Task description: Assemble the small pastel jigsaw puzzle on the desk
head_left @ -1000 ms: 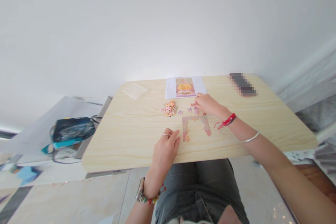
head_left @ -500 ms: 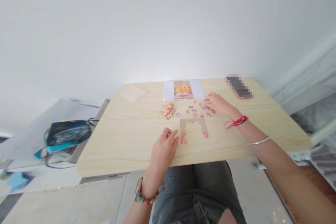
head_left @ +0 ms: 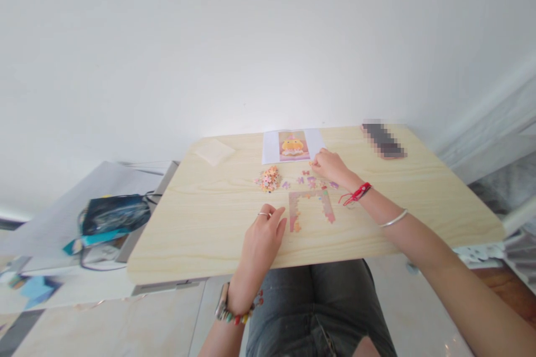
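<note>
My left hand point(head_left: 263, 237) rests on the table just left of a partly joined jigsaw puzzle point(head_left: 293, 201), thumb and fingers loosely apart with nothing between them. The joined pieces form a pink border along the left, top and right sides. My right hand point(head_left: 334, 169) is above the puzzle, below the right corner of the picture sheet. Its fingertips are pinched together at a small orange puzzle piece point(head_left: 310, 163), partly covered by the fingers. Loose purple and pink puzzle pieces point(head_left: 311, 181) lie between this hand and the border; some are hidden under the hand.
A pile of puzzle pieces point(head_left: 269, 178) sits left of the loose ones. Behind it lies a white sheet with a printed yellow picture point(head_left: 293, 146). A phone point(head_left: 383, 140) is at the back right, a pale flat packet point(head_left: 215, 152) at the back left. A dark bag point(head_left: 115, 215) stands beyond the table's left edge.
My right hand has moved left from the loose pieces on the right to the orange piece, its fingers drawing together. My left hand has stayed in place. The view has shifted slightly.
</note>
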{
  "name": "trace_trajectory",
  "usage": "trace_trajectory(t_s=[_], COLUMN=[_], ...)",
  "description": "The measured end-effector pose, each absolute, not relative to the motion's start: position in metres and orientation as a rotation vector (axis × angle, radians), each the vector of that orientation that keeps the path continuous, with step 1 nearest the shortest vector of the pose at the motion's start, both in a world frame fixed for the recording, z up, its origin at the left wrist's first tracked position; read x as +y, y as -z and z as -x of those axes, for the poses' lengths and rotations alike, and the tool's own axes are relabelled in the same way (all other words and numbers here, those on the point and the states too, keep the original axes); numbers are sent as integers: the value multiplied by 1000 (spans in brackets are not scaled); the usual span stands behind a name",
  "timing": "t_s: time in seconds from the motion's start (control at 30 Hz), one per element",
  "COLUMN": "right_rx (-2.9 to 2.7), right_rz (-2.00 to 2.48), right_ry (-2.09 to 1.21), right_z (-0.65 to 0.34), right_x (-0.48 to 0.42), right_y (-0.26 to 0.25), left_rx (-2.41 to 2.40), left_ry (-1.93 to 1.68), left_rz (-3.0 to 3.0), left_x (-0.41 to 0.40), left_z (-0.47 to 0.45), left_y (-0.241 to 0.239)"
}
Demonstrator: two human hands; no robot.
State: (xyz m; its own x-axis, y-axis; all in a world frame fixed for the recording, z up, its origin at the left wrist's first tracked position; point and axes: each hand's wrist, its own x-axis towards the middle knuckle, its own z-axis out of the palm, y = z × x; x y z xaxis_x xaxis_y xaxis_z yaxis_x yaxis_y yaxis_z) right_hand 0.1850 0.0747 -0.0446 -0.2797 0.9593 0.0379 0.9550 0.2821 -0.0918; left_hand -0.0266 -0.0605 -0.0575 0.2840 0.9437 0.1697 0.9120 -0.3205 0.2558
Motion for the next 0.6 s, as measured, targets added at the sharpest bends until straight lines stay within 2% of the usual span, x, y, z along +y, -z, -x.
trace_trajectory(t_s=[0.27, 0.6], right_rx=[-2764, -2822], right_rz=[1176, 1149], right_ry=[9, 192], right_z=[-206, -214], right_x=[-2, -58], right_y=[34, 48], left_rx=[1644, 1392], left_ry=[-363, -127], left_rz=[-2449, -2544], left_x=[-66, -88], left_z=[9, -34], left_y=[54, 57])
